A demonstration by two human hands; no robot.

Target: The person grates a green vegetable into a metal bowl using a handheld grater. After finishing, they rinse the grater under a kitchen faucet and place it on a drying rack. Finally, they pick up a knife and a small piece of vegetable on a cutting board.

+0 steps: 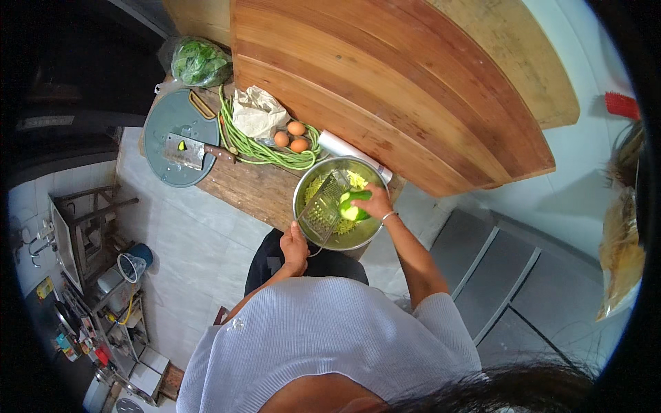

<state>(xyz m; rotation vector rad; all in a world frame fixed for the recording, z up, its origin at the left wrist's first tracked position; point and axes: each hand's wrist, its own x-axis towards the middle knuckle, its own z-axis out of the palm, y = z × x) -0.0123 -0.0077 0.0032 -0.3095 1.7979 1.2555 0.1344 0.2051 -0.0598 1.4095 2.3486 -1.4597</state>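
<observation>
My right hand (375,203) is closed around a thick piece of green-skinned squash (353,206) with pale cut flesh, against the face of a metal grater (322,210). The grater leans in a steel bowl (368,239), its wire handle reaching over the near rim. At that rim, my left hand (295,249) is closed on the grater's handle; the fingers are partly hidden. Pale yellow-green shreds (357,180) lie in the bowl under and around the grater.
Left of the bowl, long green beans (241,141), several brown eggs (296,128) and a crumpled cloth bag (258,110) lie on the wooden table (241,193). A cleaver (186,151) rests on a round grey board (162,127). Behind stands a large wooden board (385,82), beside a white roll (351,153).
</observation>
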